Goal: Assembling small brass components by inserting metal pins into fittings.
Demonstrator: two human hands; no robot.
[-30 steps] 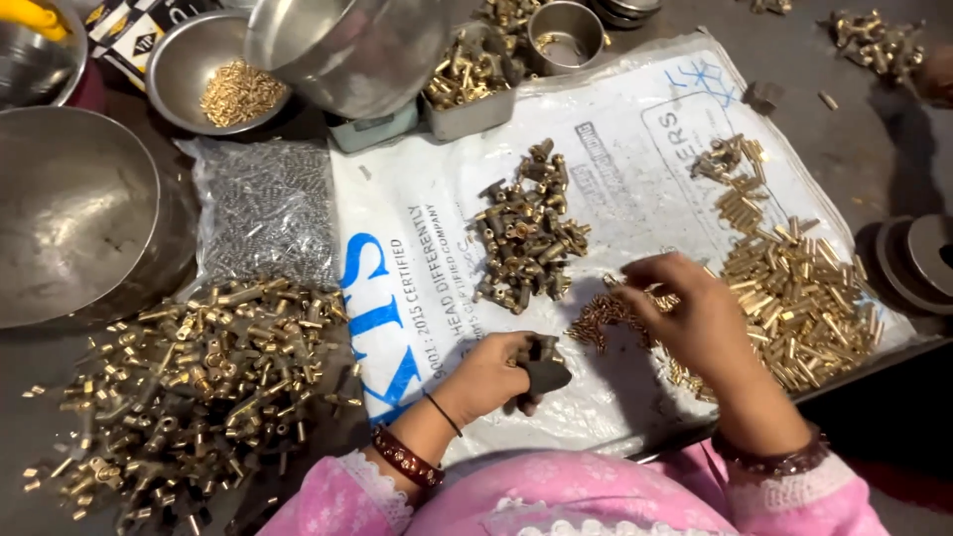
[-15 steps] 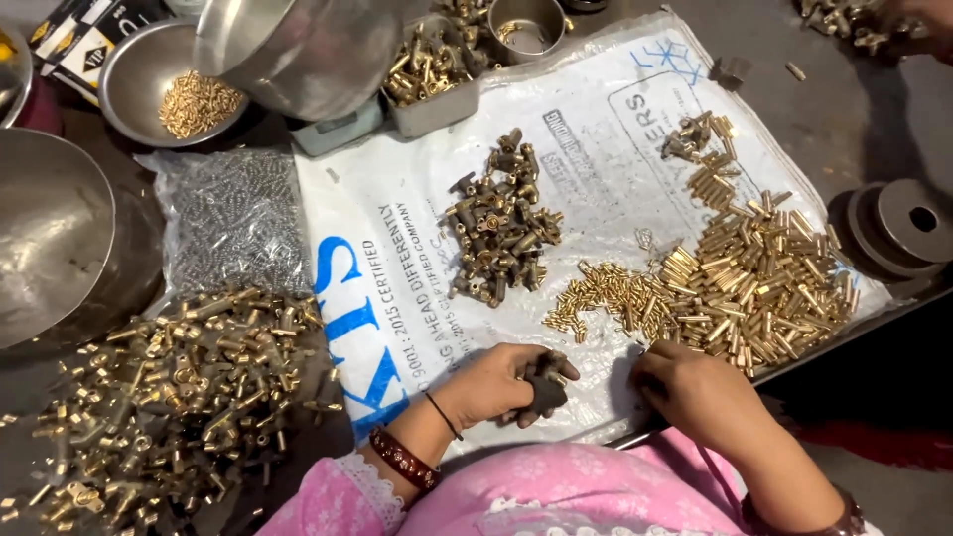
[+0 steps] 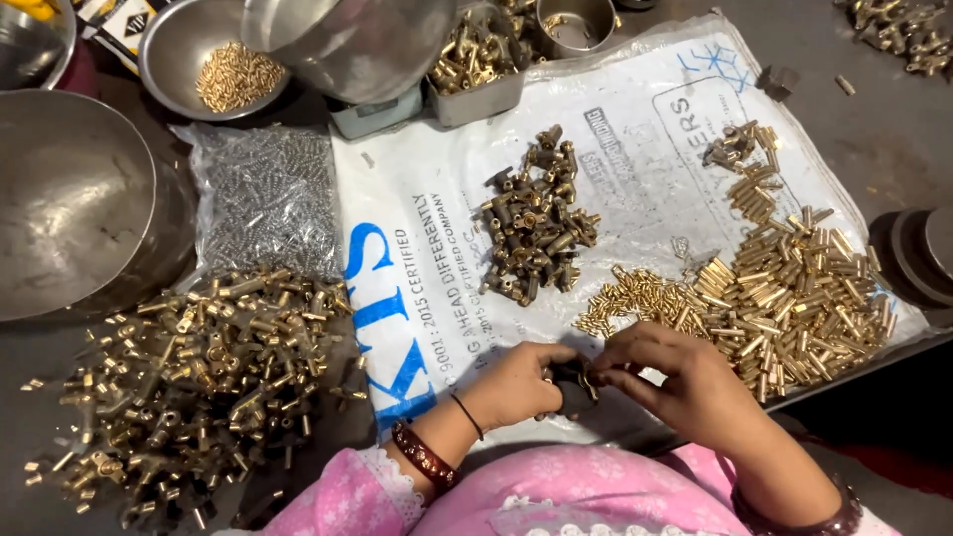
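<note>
Nearest to you, your left hand (image 3: 516,385) is curled around a small dark part (image 3: 573,387), gripping it from the left with the thumb over its top, low on the white printed sack (image 3: 635,189) spread before you. The part is stubby and nearly black, with a bit of brass showing at its right end; most of it is hidden by your fingers, so its exact shape cannot be told. Your right hand (image 3: 685,382) meets it from the other side, fingertips pinched narrowly against that brass end, so both hands touch the same piece. A dark red bangle (image 3: 422,457) sits on your left wrist, above the pink sleeve. Just beyond your right hand lies a spill of tiny brass pins (image 3: 635,298), running into a larger heap of brass tubes (image 3: 794,293) to the right. Further up the sack, near its middle, sits a pile of darker fittings (image 3: 531,233). To your left, off the sack, a broad scatter of brass fittings (image 3: 199,367) covers the grey surface, with a clear bag of small silver screws (image 3: 263,199) behind it and a large steel bowl (image 3: 74,199) at the left edge. Farthest away stand a smaller steel bowl of brass bits (image 3: 223,74) and a grey tray of brass parts (image 3: 481,60).
</note>
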